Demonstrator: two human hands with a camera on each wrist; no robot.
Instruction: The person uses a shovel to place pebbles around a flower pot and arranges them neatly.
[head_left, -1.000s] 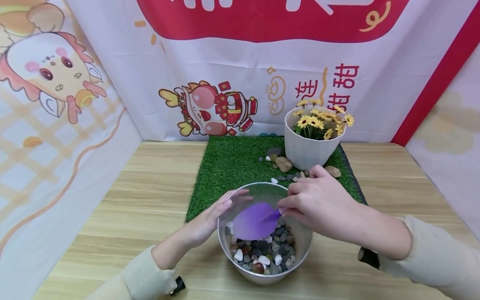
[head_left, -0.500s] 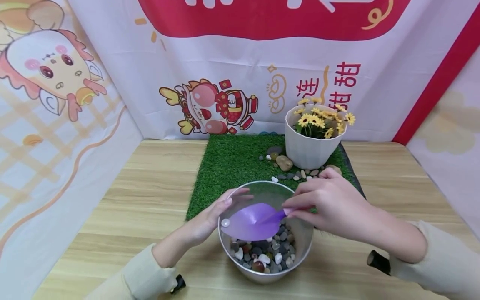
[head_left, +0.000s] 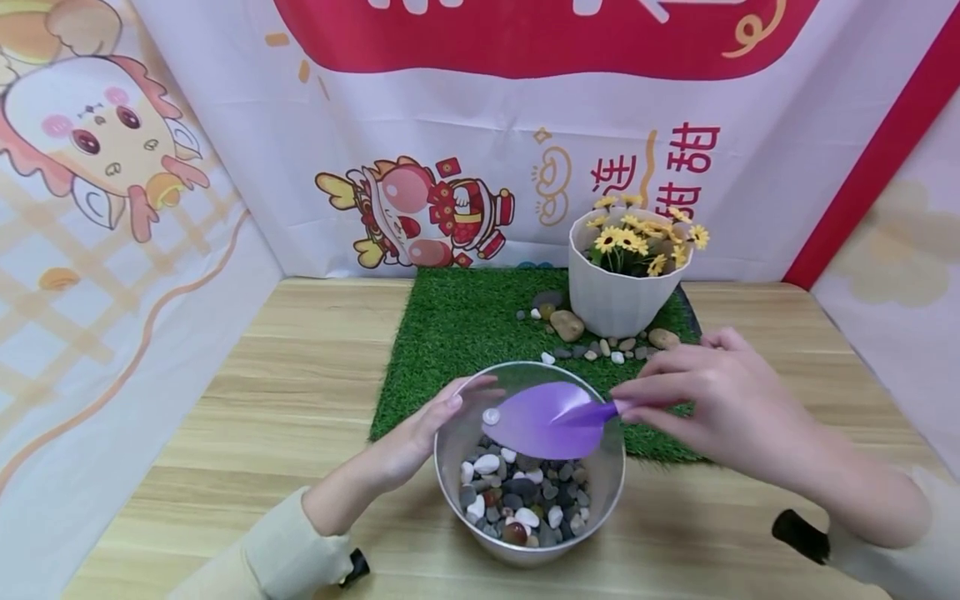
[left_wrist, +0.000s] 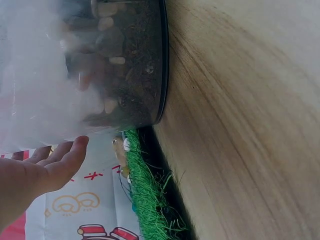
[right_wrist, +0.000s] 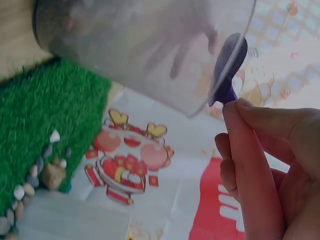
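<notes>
My right hand (head_left: 705, 404) pinches the handle of a purple trowel (head_left: 547, 421). Its blade is tilted over the mouth of a translucent bucket (head_left: 615, 492), its neck crossing the right rim. Near the blade's tip shows a small clear, bead-like stone (head_left: 491, 416). Grey, white and brown pebbles (head_left: 517, 500) lie inside the bucket, and the left wrist view shows dark soil (left_wrist: 142, 75) through its lower wall. My left hand (head_left: 420, 433) rests against the bucket's left side, fingers extended; the right wrist view shows that hand through the cloudy wall.
Behind the bucket, a green turf mat (head_left: 465, 333) lies on the wooden table (head_left: 247, 433). On it stand a white pot (head_left: 622, 300) with yellow flowers (head_left: 628, 242) and several loose stones (head_left: 567, 326). A printed cloth backdrop (head_left: 300, 167) rises behind and at both sides.
My right hand has drawn back to the right with the trowel, whose blade has risen toward the back right rim. More pebbles now show beneath it. The left hand and bucket stay put.
</notes>
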